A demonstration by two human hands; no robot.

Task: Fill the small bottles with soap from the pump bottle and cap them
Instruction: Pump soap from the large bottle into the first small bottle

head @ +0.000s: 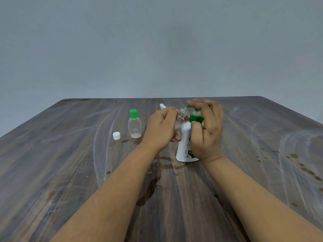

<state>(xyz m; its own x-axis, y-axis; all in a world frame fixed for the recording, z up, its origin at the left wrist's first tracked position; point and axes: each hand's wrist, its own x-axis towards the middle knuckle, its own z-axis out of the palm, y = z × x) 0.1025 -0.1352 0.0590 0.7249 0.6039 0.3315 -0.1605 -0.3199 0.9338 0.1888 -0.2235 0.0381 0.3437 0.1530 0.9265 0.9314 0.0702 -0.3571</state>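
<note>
The left hand (pixel 162 126) grips an open small bottle (pixel 180 122), tilted, mouth up against the nozzle of the pump bottle (pixel 187 145), which stands toward the far edge of the tabletop (pixel 70 172). The right hand (pixel 207 126) curls over the green pump head. The thin clear plastic looks light, squeezable and probably soap-slick, so holding its body low seems wise. Count: 1 pump bottle, 2 small bottles, 1 green-capped bottle (pixel 134 124) already standing left, 1 loose white cap (pixel 116 135)

I see a streaky, smeared wood-grain table (pixel 70 172), a glossy white plastic pump bottle (pixel 185 144), and a clear plastic small bottle (pixel 134 127).
</note>
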